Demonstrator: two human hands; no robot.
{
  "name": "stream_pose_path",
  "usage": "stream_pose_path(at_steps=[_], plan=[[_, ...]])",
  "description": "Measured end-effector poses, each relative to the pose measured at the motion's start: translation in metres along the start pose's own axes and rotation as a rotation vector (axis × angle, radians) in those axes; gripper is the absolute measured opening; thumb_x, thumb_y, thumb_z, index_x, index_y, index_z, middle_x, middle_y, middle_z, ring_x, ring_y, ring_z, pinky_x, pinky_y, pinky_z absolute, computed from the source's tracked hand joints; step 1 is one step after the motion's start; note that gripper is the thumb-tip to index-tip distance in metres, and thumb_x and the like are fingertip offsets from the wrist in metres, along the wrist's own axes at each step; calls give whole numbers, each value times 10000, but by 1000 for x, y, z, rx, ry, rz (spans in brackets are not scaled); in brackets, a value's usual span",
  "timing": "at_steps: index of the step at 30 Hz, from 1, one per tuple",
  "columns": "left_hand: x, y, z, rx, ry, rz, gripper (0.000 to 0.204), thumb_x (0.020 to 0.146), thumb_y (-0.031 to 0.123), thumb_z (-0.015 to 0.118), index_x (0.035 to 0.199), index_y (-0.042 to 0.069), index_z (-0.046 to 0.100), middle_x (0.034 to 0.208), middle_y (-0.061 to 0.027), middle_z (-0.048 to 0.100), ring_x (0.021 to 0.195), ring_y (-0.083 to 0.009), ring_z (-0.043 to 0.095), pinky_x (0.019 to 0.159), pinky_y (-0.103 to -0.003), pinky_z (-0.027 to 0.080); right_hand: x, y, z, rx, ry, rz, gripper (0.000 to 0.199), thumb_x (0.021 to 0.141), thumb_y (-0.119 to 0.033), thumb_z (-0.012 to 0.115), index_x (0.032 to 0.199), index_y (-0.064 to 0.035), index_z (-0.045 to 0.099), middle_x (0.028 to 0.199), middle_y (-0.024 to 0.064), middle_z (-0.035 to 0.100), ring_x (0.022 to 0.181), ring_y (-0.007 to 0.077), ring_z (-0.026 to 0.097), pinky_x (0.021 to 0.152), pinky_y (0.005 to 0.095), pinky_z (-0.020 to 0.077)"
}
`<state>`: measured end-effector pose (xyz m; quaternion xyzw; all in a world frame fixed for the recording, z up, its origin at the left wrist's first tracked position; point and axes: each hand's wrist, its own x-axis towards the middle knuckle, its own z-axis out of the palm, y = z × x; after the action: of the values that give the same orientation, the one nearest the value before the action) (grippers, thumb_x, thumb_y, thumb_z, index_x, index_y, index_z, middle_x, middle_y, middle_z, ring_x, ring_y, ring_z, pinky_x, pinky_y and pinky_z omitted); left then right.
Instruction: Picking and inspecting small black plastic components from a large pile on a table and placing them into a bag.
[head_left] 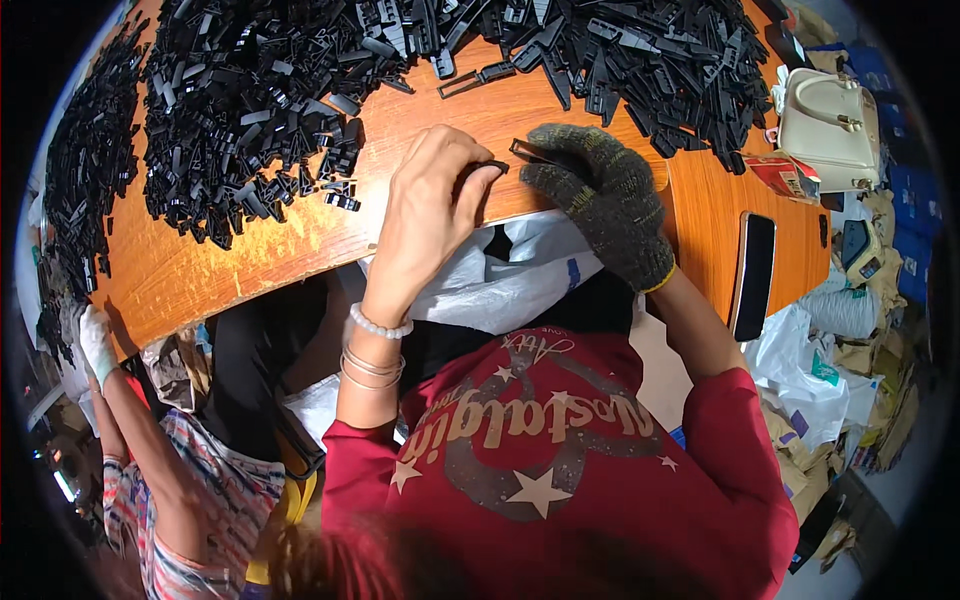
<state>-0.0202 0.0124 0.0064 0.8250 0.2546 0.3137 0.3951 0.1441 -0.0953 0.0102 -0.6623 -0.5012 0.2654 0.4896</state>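
My bare left hand (428, 200), with bracelets at the wrist, is closed over the table's near edge. Between its thumb and fingers is a small black plastic piece (492, 166), mostly hidden. Just to the right, my right hand (610, 200), in a dark knitted glove, pinches a slim black plastic clip part (532, 152) with a slotted frame. The two pieces are close but apart. Beyond my hands lies a loose pile of long black clip parts (640, 60). A heap of smaller black plastic pieces (250, 110) spreads at the far left.
The wooden table (300, 240) curves around me. To the right are a phone (754, 275), a red packet (785, 178) and a cream handbag (828, 120). A white sack (510, 280) lies across my lap. At the left, a co-worker's white-gloved hand (97, 340) touches the table edge.
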Motion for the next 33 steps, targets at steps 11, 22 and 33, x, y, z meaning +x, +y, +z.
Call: stream_pose_path(at_steps=[11,22,33], plan=[[1,-4,3,68,32,85,109,788,32,701,861,-23,642,818,-128,531,779,-303,546,697,-389,451,18,-21,-15,-565,-290,-213,302,874,-293,633,1067,-64,660,962,126,653,877,285,638,773,390,500],[-2,-11,2,21,-5,67,164,707,-52,639,865,-31,598,867,-140,513,845,-336,524,744,-416,453,58,-47,-6,-859,-586,-434,295,816,-372,640,899,-90,653,870,107,652,817,275,643,672,420,489],[-3,-14,4,-24,25,105,157,692,-58,611,822,-30,527,868,-170,499,843,-360,513,746,-427,446,54,-35,-3,-779,-582,-665,314,836,-396,634,902,-90,653,856,94,654,776,276,646,668,418,490]])
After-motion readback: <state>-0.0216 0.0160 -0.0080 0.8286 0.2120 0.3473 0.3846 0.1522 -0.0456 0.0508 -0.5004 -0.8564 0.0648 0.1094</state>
